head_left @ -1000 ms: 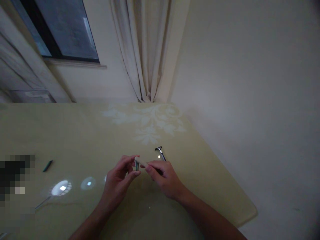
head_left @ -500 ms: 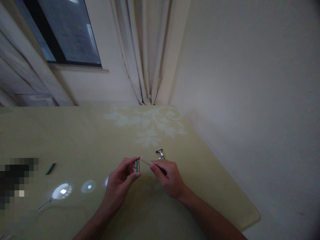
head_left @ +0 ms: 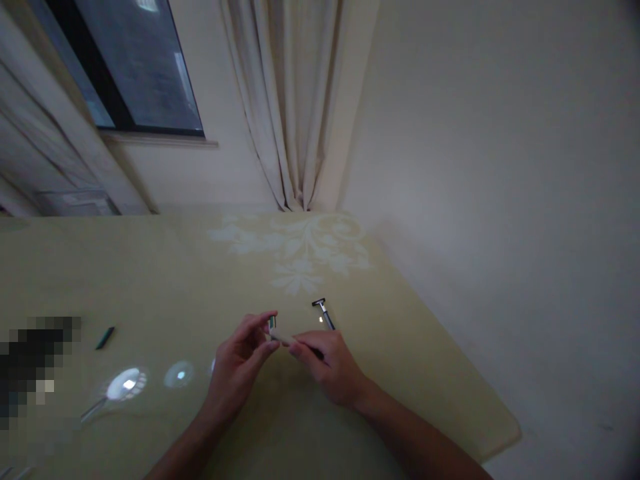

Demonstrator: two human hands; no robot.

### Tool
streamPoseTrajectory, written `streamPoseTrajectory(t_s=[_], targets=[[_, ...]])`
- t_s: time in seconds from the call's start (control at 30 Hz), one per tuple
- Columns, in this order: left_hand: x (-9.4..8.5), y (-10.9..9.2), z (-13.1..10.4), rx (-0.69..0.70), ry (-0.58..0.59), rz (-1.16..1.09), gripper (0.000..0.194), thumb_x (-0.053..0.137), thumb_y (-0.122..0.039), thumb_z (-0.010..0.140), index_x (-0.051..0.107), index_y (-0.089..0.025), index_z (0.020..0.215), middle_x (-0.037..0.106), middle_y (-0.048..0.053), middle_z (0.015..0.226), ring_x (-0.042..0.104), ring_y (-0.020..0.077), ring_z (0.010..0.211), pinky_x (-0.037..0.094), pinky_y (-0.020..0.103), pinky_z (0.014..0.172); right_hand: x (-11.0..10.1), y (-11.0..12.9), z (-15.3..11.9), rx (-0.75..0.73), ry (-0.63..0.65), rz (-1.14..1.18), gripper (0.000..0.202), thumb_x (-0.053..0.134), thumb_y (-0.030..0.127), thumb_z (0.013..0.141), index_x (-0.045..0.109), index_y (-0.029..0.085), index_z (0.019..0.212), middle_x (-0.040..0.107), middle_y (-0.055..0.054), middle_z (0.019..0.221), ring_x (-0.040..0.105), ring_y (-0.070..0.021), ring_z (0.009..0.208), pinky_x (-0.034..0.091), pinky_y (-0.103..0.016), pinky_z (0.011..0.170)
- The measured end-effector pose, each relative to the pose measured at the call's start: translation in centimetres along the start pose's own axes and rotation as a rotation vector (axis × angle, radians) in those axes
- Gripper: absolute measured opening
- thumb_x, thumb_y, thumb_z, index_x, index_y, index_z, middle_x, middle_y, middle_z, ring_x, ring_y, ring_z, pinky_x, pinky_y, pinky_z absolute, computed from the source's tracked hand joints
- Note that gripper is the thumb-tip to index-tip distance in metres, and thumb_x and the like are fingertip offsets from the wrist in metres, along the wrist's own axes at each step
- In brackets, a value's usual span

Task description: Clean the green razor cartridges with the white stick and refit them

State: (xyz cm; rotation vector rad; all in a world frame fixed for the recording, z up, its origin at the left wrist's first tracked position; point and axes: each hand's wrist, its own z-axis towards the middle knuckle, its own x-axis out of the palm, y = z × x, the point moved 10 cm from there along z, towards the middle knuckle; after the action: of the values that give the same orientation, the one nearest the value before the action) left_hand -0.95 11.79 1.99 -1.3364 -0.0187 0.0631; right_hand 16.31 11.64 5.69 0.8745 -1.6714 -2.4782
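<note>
My left hand [head_left: 239, 353] pinches a small razor cartridge [head_left: 273, 322] upright between thumb and fingertips; green, dark and pale stripes show on it. My right hand [head_left: 330, 363] is closed around the dark handle of a slim brush-like tool [head_left: 284, 338]. Its pale end points left and lies across the lower part of the cartridge's face, hiding some of it. Whether the tip has bristles is too blurred to tell. Just beyond my right hand, a razor [head_left: 324, 312] with a dark head and a silver neck lies on the table, its handle partly behind my knuckles.
A dark green strip-like piece [head_left: 105, 338] lies on the left of the greenish table [head_left: 165, 280]. Lamp reflections [head_left: 127, 384] shine on the tabletop. A blurred-out dark patch covers the left edge. Curtains [head_left: 295, 100], a window and a wall [head_left: 475, 167] stand behind and to the right.
My right hand has moved left and slightly down. The tool's pale end has gone from the cartridge's top edge to its lower part. More of the razor's handle shows.
</note>
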Motion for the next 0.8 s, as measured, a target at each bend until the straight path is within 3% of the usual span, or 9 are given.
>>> streamPoseTrajectory(t_s=[0.2, 0.4, 0.53, 0.7, 0.8], targets=[[-0.5, -0.7, 0.4, 0.015, -0.031, -0.013, 0.035, 0.083, -0.035, 0.088, 0.080, -0.031, 0.123, 0.062, 0.000, 0.094, 0.060, 0.0152, 0.081, 0.050, 0.023, 0.073, -0.7, -0.9, 0.1, 0.083, -0.098, 0.014, 0.053, 0.053, 0.050, 0.109, 0.061, 0.017, 0.068, 0.042, 0.003, 0.063, 0.041, -0.0127, 0.060, 0.028, -0.028, 0.059], [-0.7, -0.9, 0.3, 0.027, -0.043, 0.010, 0.036, 0.083, -0.033, 0.088, 0.080, -0.031, 0.123, 0.063, 0.000, 0.094, 0.060, 0.0152, 0.081, 0.050, 0.023, 0.072, 0.5, -0.4, -0.1, 0.049, -0.010, 0.057, 0.053, 0.054, 0.050, 0.108, 0.059, 0.017, 0.067, 0.039, 0.004, 0.062, 0.038, -0.0120, 0.059, 0.026, -0.028, 0.059], [-0.7, -1.2, 0.4, 0.027, -0.047, 0.015, 0.035, 0.083, -0.032, 0.086, 0.081, -0.031, 0.121, 0.062, -0.001, 0.092, 0.059, 0.0146, 0.078, 0.050, 0.023, 0.072, -0.3, -1.0, 0.0, 0.088, -0.069, 0.049, 0.056, 0.053, 0.053, 0.109, 0.066, 0.015, 0.069, 0.042, 0.004, 0.063, 0.041, -0.0126, 0.060, 0.028, -0.028, 0.060], [-0.5, -1.2, 0.5, 0.035, -0.035, 0.021, 0.035, 0.084, -0.031, 0.086, 0.081, -0.031, 0.121, 0.063, -0.001, 0.088, 0.060, 0.0145, 0.076, 0.049, 0.022, 0.069, 0.6, -0.9, -0.1, 0.072, 0.007, 0.079, 0.057, 0.052, 0.056, 0.108, 0.073, 0.014, 0.076, 0.041, 0.004, 0.063, 0.040, -0.0125, 0.060, 0.028, -0.028, 0.059], [-0.7, -1.3, 0.4, 0.036, -0.046, 0.005, 0.034, 0.084, -0.031, 0.086, 0.081, -0.031, 0.119, 0.063, -0.001, 0.090, 0.061, 0.0149, 0.079, 0.050, 0.023, 0.071, 0.3, -1.3, -0.1, 0.116, -0.019, 0.085, 0.060, 0.051, 0.060, 0.108, 0.077, 0.013, 0.079, 0.042, 0.003, 0.063, 0.041, -0.0128, 0.061, 0.028, -0.028, 0.059]])
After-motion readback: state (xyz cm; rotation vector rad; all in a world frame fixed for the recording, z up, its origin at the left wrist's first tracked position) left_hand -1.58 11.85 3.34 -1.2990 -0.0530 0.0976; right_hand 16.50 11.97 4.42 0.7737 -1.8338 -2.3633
